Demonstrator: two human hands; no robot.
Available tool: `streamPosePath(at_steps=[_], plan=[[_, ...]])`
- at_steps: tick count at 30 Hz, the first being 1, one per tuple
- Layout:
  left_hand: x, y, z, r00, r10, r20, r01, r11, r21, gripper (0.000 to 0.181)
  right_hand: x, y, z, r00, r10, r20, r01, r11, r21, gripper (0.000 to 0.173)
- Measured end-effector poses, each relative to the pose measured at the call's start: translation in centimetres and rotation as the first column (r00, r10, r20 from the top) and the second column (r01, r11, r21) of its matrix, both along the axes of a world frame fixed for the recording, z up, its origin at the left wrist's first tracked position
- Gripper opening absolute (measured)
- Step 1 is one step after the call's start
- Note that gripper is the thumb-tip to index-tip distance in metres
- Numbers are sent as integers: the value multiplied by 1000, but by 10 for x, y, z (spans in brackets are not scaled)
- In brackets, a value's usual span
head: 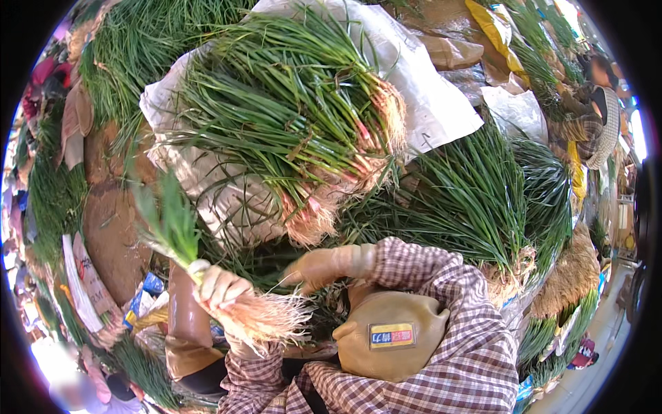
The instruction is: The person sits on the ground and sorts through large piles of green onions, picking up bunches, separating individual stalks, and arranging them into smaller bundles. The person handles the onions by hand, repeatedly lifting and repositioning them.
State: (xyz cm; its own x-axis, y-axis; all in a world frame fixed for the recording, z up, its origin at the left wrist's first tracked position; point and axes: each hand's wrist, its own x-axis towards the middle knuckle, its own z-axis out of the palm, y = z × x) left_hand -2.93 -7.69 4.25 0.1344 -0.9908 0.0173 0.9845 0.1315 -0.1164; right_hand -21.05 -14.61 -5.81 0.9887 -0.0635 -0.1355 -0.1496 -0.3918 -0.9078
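My left hand [223, 290] is closed around a small bunch of green onions [181, 240]. The leaves point up and to the left, and the pale stringy roots [264, 315] fan out below my fingers to the right. My right hand [315, 266], in a tan glove, hovers just above those roots, its fingers towards the bunch. Motion blurs its fingertips, so I cannot tell whether they pinch anything. Beyond both hands, several larger bunches of green onions [289, 114] lie on a white woven sheet [439, 108], their reddish bases and roots facing right and towards me.
More green onions [465, 191] are piled at my right, and another heap [139, 57] lies at the far left. Close to my body are a tan boot [189, 305] and a tan rubbery covering [390, 336] bearing a label. A person [595, 114] sits at the right.
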Motion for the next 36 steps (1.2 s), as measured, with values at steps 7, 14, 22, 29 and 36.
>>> streamPosePath(at_steps=[7, 14, 22, 29, 36], plan=[[10, -18, -4, 993, -94, -71, 97, 995, 38, 40, -113, -212, 20, 66, -970, 234, 962, 0, -273, 47], [-14, 1, -43, 973, -161, -166, 205, 933, 295, 28, -166, -238, -48, -2, -963, -269, 868, -135, 478, 61], [1, 0, -27, 999, -41, 8, 41, 999, -26, 28, -104, -150, 91, 212, -976, -57, 790, 137, 598, 46], [-1, 13, -32, 992, -83, -93, 100, 976, 194, 31, -97, -138, 72, 355, -873, 333, 854, 158, -495, 23], [11, 11, -32, 997, -54, -61, 66, 975, 213, 30, -90, -141, 74, 226, -934, 278, 974, 220, -50, 16]])
